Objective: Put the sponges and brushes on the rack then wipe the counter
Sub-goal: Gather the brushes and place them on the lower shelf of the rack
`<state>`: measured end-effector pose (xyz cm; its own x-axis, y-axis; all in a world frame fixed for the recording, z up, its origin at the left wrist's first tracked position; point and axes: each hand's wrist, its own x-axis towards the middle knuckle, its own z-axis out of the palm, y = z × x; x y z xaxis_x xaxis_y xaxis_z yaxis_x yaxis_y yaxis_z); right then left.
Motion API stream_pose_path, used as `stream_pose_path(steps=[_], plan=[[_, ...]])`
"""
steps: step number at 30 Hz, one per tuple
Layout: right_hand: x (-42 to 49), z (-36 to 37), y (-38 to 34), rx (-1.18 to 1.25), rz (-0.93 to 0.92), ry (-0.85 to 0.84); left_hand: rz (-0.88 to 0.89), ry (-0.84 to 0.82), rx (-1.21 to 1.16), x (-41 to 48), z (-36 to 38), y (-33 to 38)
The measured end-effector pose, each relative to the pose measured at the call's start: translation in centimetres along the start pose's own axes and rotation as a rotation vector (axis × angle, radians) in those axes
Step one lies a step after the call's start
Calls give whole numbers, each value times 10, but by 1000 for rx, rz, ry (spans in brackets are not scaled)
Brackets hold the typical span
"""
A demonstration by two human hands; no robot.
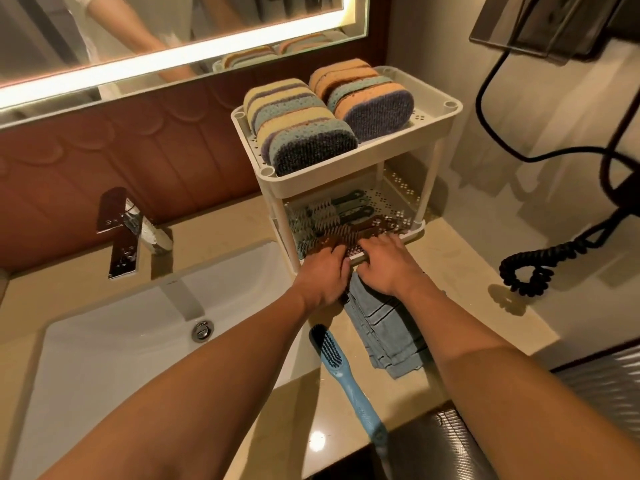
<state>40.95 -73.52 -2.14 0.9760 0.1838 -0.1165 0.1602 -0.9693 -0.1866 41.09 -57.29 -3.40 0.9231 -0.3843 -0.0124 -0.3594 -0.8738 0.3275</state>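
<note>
A white rack with 2 shelves stands on the beige counter, at about 1 o'clock from the middle of the view. The top shelf holds 2 rows of sponges standing on their edges, side by side and touching each other. The bottom shelf holds several brushes lying flat, with their dark handles pointing toward 2 o'clock. Both hands reach to the front edge of the bottom shelf. The left hand and the right hand are close together, and their fingers are curled around a brown brush that lies across the front of that shelf. The grip of each hand looks closed on this brush, but the fingertips are partly hidden. Just below the hands, at 6 o'clock from them, a folded blue cloth lies on the counter, and the right wrist is over its top end. A blue brush lies on the counter just to the left of the cloth, with its dark bristles near the hands and its handle pointing to 5 o'clock. A white sink sits at 9 o'clock from the cloth, with a shiny tap behind it. A black curly cord rests on the counter at 3 o'clock.
</note>
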Motion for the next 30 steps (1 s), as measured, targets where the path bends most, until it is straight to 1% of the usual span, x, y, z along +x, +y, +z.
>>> stream_pose_path(steps=[3, 7, 11, 14, 18, 19, 22, 24, 26, 30], plan=[[-11, 5, -7, -17, 21, 5, 20, 4, 44, -10, 3, 2], [-33, 15, -16, 53, 55, 30, 77, 57, 79, -34, 7, 5], [-59, 18, -24, 91, 57, 14, 153, 40, 115, -61, 6, 5], [-78, 17, -37, 132, 25, 65, 155, 18, 110, -81, 2, 4], [-106, 23, -60, 228, -32, 167, 109, 61, 40, -110, 3, 2], [-113, 27, -64, 228, -36, 173, 73, 41, 24, -118, 3, 4], [-138, 39, -73, 210, -6, 162, -58, -98, -17, -135, 6, 7], [-154, 43, -77, 168, -1, 183, -61, -214, -28, -144, 6, 10], [-165, 49, -78, 135, 12, 209, -49, -234, -85, -148, 14, 8], [-180, 65, -81, 55, 38, 303, -104, -245, -113, -155, 18, 8]])
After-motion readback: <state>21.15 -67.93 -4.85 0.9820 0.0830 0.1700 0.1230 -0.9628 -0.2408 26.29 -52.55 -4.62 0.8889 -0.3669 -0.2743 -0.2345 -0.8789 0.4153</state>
